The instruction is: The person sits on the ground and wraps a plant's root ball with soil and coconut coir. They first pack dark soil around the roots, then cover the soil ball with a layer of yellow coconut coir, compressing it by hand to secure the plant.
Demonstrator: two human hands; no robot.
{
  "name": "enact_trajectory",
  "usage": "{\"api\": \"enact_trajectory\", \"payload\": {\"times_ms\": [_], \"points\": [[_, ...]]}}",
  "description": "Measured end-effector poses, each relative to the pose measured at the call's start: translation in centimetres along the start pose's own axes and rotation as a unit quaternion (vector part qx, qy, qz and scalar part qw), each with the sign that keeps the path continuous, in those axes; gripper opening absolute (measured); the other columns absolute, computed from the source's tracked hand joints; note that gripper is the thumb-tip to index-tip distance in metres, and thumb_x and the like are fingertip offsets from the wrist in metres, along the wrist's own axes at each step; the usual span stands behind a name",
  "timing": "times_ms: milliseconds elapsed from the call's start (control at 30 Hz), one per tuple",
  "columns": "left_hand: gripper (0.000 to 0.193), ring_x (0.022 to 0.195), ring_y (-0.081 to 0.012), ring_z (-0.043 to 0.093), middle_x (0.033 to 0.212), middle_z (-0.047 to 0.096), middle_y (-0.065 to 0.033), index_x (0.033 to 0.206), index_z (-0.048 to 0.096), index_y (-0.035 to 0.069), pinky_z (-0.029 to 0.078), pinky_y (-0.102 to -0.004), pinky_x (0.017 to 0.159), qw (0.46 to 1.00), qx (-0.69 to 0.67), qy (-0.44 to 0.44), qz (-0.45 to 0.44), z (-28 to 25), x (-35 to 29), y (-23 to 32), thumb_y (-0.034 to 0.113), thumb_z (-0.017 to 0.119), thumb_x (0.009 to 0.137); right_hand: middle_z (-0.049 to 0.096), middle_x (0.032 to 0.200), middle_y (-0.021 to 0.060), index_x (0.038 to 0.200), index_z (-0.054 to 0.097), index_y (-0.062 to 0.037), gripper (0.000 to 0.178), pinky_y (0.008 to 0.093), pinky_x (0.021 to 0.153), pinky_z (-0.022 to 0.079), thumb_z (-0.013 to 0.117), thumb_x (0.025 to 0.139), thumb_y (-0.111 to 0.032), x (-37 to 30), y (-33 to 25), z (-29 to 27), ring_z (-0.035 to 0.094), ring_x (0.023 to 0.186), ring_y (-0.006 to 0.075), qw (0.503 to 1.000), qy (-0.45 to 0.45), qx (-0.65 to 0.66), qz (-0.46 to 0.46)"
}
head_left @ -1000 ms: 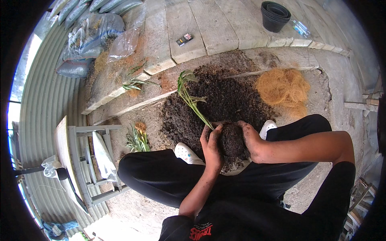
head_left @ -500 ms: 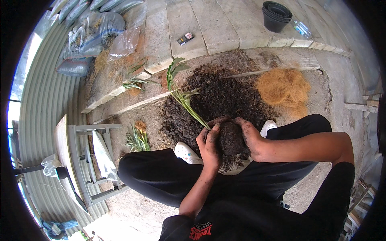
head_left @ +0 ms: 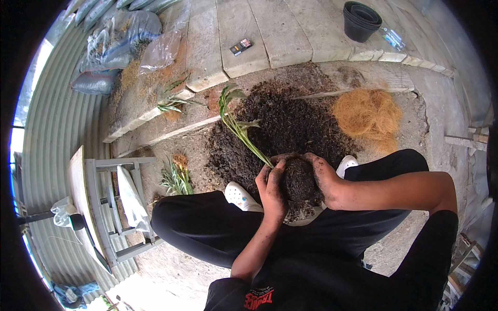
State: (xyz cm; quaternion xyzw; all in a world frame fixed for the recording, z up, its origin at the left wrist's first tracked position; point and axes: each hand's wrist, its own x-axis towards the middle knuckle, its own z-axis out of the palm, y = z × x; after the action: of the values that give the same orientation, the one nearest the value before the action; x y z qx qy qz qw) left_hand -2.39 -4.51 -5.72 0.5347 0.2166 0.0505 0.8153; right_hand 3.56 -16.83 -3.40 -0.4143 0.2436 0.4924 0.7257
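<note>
Two hands meet around the soil ball (head_left: 301,181), and we see it cupped between them, above the gap between the person's knees. Our view shows the left hand (head_left: 270,189) grasping the ball's left side, fingers curled over it, while the right hand (head_left: 326,182) grasps the right side. Both are smeared with soil.

We see the plant (head_left: 244,135) rise from the left hand's fingers, leaning up and leftward with its leaves at the top; the fingers hide its base, so we cannot tell whether it is set in the ball.

Just beyond the hands we find the soil heap (head_left: 282,116), spread over the floor, with the orange fibre (head_left: 369,116) to its right. One white shoe (head_left: 239,197) stands near the left hand.

Farther off we see the black pots (head_left: 361,22), nested, beside a bottle (head_left: 393,39), and a small box (head_left: 240,47) on the slabs. At left we have a grey frame (head_left: 124,162) and, beyond it, filled bags (head_left: 127,39).
</note>
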Motion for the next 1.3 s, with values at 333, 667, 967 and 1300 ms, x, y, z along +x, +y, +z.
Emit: {"api": "enact_trajectory", "payload": {"times_ms": [333,667,967,1300], "points": [[0.032,0.103,-0.0209,0.056,0.108,0.058,-0.0121,0.113,0.055,-0.003,0.043,-0.0331,0.094,0.998,-0.025,0.058,-0.025,0.0,0.2,-0.9,0.020,0.048,0.092,0.060,0.117,0.0089,0.120,0.055,-0.0078,0.043,0.0366,0.096,0.046,0.027,0.098,-0.032,-0.1,-0.4,0.5,0.058,0.108,0.0208,0.999,0.033,-0.002,0.028],[0.033,0.101,-0.0210,0.057,0.107,0.059,-0.0123,0.115,0.054,-0.001,0.045,-0.0338,0.089,0.999,-0.035,0.007,-0.031,-0.1,0.3,-0.6,0.022,0.048,0.092,0.060,0.116,0.0080,0.118,0.056,-0.0083,0.042,0.0365,0.097,0.045,0.028,0.098,-0.033,-0.3,-0.4,0.5,0.057,0.108,0.0198,0.999,0.047,-0.010,0.025],[0.030,0.093,-0.0159,0.059,0.100,0.064,-0.0114,0.104,0.061,-0.007,0.044,-0.0279,0.088,0.998,-0.020,0.053,0.002,1.1,-0.2,0.0,0.017,0.047,0.091,0.061,0.115,0.0095,0.119,0.055,-0.0081,0.044,0.0381,0.096,0.046,0.026,0.098,-0.034,0.1,0.1,0.0,0.059,0.107,0.0214,0.998,0.048,-0.004,0.030],[0.032,0.105,-0.0203,0.055,0.113,0.055,-0.0121,0.109,0.059,-0.003,0.043,-0.0325,0.092,0.996,0.066,0.051,0.008,0.3,-0.2,-1.4,0.020,0.043,0.093,0.055,0.124,0.0142,0.127,0.047,-0.0059,0.052,0.0419,0.099,0.041,0.026,0.097,-0.043,1.4,1.4,-1.7,0.054,0.112,0.0258,0.997,0.047,0.006,0.060]]}}
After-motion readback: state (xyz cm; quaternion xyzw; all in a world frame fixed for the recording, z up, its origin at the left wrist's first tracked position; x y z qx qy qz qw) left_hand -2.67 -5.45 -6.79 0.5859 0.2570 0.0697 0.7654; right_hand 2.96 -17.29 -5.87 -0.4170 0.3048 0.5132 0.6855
